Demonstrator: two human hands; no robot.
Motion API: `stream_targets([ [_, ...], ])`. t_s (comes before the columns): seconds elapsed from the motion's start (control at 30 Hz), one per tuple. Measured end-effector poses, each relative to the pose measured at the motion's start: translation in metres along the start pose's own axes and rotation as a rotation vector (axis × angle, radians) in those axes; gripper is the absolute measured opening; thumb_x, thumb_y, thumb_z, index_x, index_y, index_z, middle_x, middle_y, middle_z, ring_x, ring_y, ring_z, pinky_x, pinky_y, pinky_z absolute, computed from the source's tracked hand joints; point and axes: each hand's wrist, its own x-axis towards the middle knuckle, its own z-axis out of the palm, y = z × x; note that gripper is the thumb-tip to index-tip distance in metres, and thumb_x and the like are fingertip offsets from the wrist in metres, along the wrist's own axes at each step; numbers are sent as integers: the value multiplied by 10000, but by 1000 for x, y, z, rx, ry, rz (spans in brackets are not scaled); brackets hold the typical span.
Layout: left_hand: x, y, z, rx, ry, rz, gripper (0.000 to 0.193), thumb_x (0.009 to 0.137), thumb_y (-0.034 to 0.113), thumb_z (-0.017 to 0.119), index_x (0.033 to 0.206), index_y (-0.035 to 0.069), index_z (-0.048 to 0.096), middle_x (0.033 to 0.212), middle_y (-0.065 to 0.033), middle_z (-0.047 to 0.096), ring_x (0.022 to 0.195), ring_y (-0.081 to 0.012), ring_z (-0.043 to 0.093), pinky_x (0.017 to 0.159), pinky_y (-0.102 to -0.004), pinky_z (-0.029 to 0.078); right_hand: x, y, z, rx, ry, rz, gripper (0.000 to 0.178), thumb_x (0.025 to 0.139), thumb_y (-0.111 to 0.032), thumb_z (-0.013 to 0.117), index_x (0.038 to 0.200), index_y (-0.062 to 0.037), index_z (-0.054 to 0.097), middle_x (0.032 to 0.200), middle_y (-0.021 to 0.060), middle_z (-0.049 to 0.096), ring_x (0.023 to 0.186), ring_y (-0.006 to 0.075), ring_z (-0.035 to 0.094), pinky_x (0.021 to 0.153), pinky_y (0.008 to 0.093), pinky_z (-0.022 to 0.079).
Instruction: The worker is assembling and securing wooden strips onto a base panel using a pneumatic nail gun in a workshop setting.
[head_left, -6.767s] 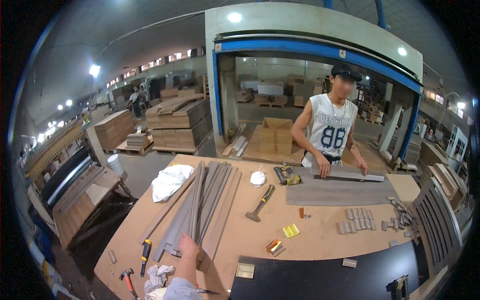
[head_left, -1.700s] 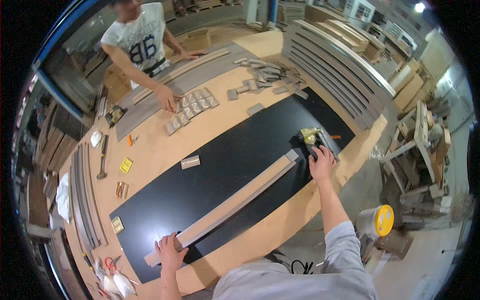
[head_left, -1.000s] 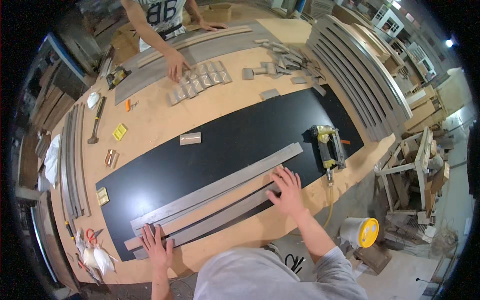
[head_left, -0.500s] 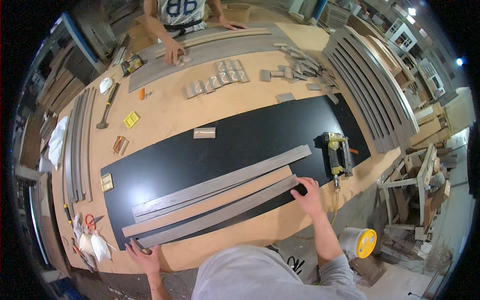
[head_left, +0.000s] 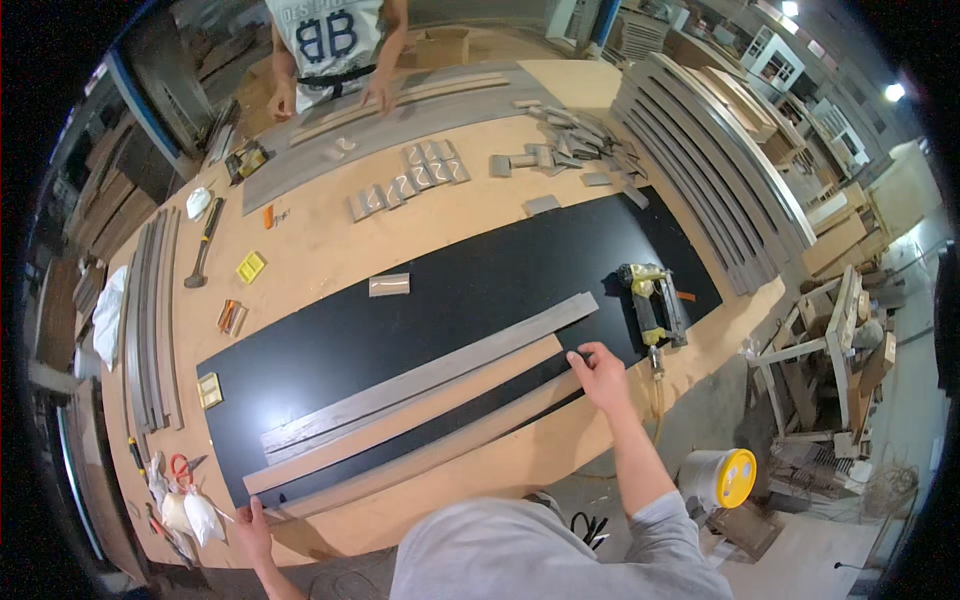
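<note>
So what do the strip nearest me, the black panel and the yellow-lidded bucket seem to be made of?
Strip: probably wood or fibreboard, matte, from its dull brown face. Black panel: perhaps laminated or lacquered board, satin, from the soft glare. Bucket: likely smooth plastic, from its evenly coloured yellow lid.

dark letters (head_left: pixel 328 38), on white sleeveless shirt (head_left: pixel 330 66)

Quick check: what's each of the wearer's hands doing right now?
Left hand: closed on the left end of the nearest strip.
Right hand: closed on that strip's right end.
</note>
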Motion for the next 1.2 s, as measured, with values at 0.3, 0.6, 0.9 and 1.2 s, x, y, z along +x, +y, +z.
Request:
stream_targets([
  [0.3,14,-35,20,-47,264,40,441,960,192,681,1259,-107,557,1084,-163,662,996,-217,634,900,-358,504,-7,-4,27,441,99,-59,536,866,-217,775,1342,-57,586,1128,127,697,866,199,670,816,340,555],
  [0.6,29,30,17,195,-17,-34,544,990,246,624,1372,-117,492,1231,-225,640,1047,-250,635,934,-363,493,8,-19,22,-217,103,-19,390,839,-280,760,1141,-42,691,1061,158,662,955,327,653,855,442,514],
  [0.9,81,14,49,-142,160,82,605,993,308,628,1444,-59,461,1162,-192,663,1003,-245,639,923,-358,493,74,-22,12,-1,352,112,625,861,-461,728,1296,-33,591,1227,189,624,1188,347,590,997,412,473],
  [1.2,82,52,54,36,-28,86,304,952,249,663,1005,-51,681,810,-77,656,765,-164,583,727,-337,481,74,-8,4,34,87,3,471,830,-381,779,1112,-24,656,1010,140,726,954,261,695,876,362,533],
])
